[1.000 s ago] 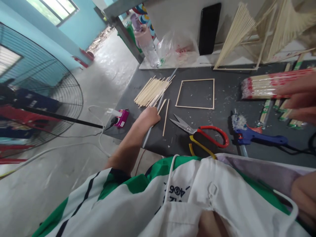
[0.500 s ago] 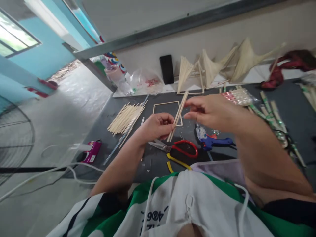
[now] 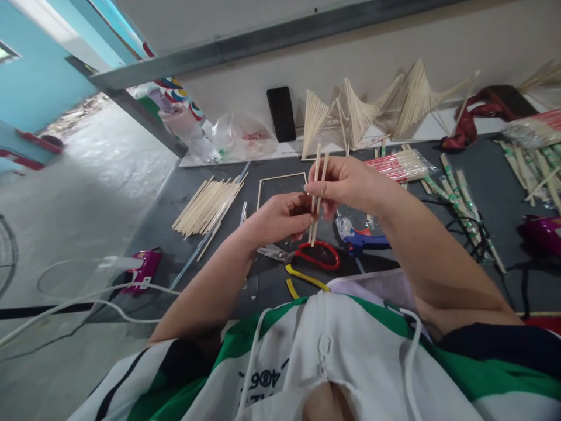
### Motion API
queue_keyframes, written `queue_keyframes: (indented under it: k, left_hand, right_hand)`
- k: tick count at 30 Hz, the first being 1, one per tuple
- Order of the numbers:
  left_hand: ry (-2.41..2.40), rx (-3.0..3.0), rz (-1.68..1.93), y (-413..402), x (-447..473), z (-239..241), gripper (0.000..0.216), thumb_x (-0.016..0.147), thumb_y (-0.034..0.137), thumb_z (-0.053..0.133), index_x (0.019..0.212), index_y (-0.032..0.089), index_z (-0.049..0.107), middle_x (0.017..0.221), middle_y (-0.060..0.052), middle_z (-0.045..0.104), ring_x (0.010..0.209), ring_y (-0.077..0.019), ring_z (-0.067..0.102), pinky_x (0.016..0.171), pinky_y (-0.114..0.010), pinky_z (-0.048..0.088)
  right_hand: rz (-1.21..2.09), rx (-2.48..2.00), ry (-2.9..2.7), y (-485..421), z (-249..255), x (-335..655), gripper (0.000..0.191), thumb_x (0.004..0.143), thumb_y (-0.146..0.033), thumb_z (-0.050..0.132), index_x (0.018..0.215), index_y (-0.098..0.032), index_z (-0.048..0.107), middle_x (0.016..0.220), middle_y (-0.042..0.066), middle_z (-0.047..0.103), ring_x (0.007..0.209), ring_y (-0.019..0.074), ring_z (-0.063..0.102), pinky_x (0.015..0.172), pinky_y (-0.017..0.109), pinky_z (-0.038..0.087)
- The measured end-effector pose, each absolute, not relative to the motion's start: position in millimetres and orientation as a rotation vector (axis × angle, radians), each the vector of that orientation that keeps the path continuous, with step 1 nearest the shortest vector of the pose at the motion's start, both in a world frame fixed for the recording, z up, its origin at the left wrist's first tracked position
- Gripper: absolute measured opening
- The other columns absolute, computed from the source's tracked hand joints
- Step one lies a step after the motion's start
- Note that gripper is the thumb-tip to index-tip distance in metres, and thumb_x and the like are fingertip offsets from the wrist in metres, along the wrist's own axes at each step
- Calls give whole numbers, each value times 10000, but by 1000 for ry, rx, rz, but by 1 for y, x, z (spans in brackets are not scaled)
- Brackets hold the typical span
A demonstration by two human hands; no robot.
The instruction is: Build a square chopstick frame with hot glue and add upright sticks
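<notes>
"Where are the sticks being worked on?"

"The pair of sticks [image 3: 317,166] is between the hands, in front of the person, tilted. Their upper ends stand a little apart; lower down they come close together."

"And the grip?"

"The left hand [image 3: 284,219] pinches low on them with thumb and fingertips; the right hand [image 3: 348,182] is closed around them higher up, its thumb across the front. Some fingertips are hidden, so I can't tell whether each one touches."

"Which step would you call this?"

"Handling the pair, I'd judge: perhaps lining up or sorting the two. Neither one appears joined to the square frame [image 3: 283,176] on the bench [image 3: 175,248], partly hidden behind the hands. A loose pile of sticks [image 3: 208,204] lies well to the left."

"What does the next move call for?"

"A light pinch, I'd say, with the ends level, and care around the scissors [image 3: 287,257] and glue gun [image 3: 370,241] close by."
</notes>
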State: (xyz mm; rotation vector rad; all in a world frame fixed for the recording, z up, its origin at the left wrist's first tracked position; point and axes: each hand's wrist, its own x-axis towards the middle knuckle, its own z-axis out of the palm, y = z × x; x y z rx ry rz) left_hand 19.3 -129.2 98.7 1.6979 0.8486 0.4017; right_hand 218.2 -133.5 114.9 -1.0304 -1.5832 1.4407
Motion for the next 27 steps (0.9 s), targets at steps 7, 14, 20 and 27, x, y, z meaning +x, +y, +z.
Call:
queue_keyframes:
  k: [7, 14, 20, 27]
  left_hand:
    - [798, 1562, 339, -139, 1, 87, 297, 841, 327, 718, 1064, 147, 639, 802, 9, 647, 587, -88, 621, 560, -207, 522]
    - [880, 1812, 438, -147, -4, 77, 238, 869, 301, 709, 1050, 149, 736, 838, -19, 702, 659, -97, 660, 648, -202, 545]
    - [898, 1793, 493, -149, -2, 77, 149, 870, 263, 695, 942, 141, 739, 786, -5, 681, 602, -85, 658, 590, -182, 528]
    - [889, 1750, 505, -151, -3, 77, 102, 843, 228, 690, 873, 139, 730, 730, 13, 666, 554, -72, 626, 548, -174, 503]
  right_hand:
    - [1472, -1006, -1331, -123, 114, 227, 297, 838, -347, 824, 862, -241, 548, 686, -31, 601, 511, 113, 581, 527, 293, 584]
    - [1515, -985, -1277, -121, 115, 232, 286, 853, -342, 812, 857, -232, 548, 693, -39, 618, 499, 96, 587, 533, 267, 595]
    - [1584, -926, -1294, -124, 114, 228, 338, 804, -348, 870, 837, -205, 566, 693, -29, 645, 512, 100, 632, 477, 223, 565]
    - [1694, -857, -1301, -116, 105, 229, 371, 793, -361, 883, 851, -174, 567, 664, -10, 673, 538, 131, 683, 496, 228, 598]
